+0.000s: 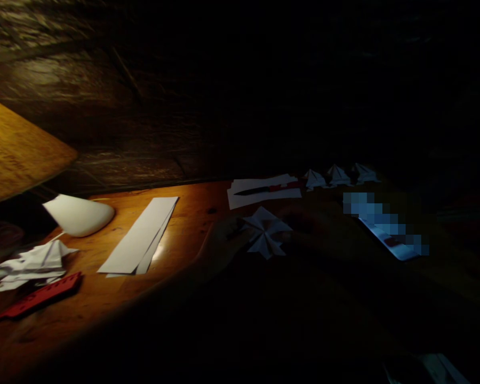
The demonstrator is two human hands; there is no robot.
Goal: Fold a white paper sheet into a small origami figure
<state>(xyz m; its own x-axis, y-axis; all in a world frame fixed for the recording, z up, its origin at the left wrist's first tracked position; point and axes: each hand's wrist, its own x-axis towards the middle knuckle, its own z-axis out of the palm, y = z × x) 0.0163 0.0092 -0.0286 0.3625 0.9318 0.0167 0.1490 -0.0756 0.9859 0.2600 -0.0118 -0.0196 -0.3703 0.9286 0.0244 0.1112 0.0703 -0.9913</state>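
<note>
Between my two hands, above the dim middle of the table, is a white folded paper star [265,234] with pleated points spreading from its centre. My left hand [229,234] grips its left points, the fingers bent in at the edge. On the other side my right hand [310,226] closes on the right points, mostly lost in shadow. Just beyond the star lies a knife [253,190] with a dark blade and red handle, resting on white paper sheets [237,201]. Three smaller folded paper pieces [337,176] stand in a row behind my right hand.
Long white paper strips [142,237] lie on the wooden table [192,213] at left. Beyond them are a white lamp base [80,214], crumpled paper [38,261] and a red comb-like object [42,296]. A lit phone [392,240] lies at right. A lampshade [20,152] hangs at left.
</note>
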